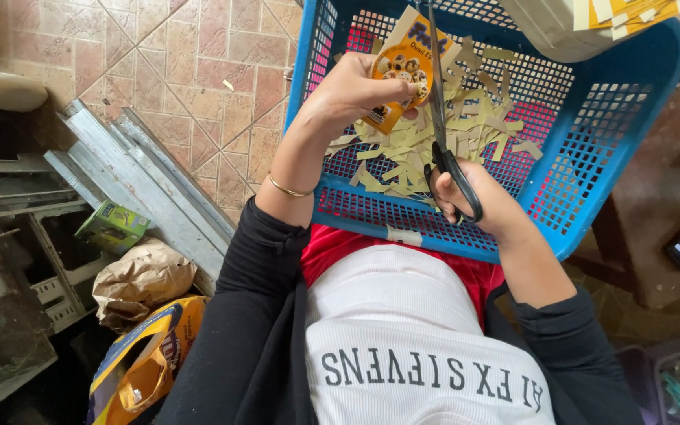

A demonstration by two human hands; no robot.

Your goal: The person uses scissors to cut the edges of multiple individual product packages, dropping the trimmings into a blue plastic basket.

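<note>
A: Over the blue basket [592, 149], a piece of yellow-and-blue printed cardboard [400, 71] is held above the mesh floor. Position relative to blades?

B: Scissors [444, 118], black-handled, run along its right edge, blades pointing away from the body, touching or just beside the card; I cannot tell whether they are closed on it.

A: Hands?

B: Left hand [352, 93] curled closed, pinching the cardboard at its lower left. Right hand [478, 203] closed through the scissor loops, gripping them.

A: Under them?

B: Pale cut strips [426, 149] heaped in the basket.

A: Further out?

B: Tiled floor [198, 71] at left, metal rails [143, 181], small green box [112, 227], crumpled brown paper bag [139, 283].
</note>
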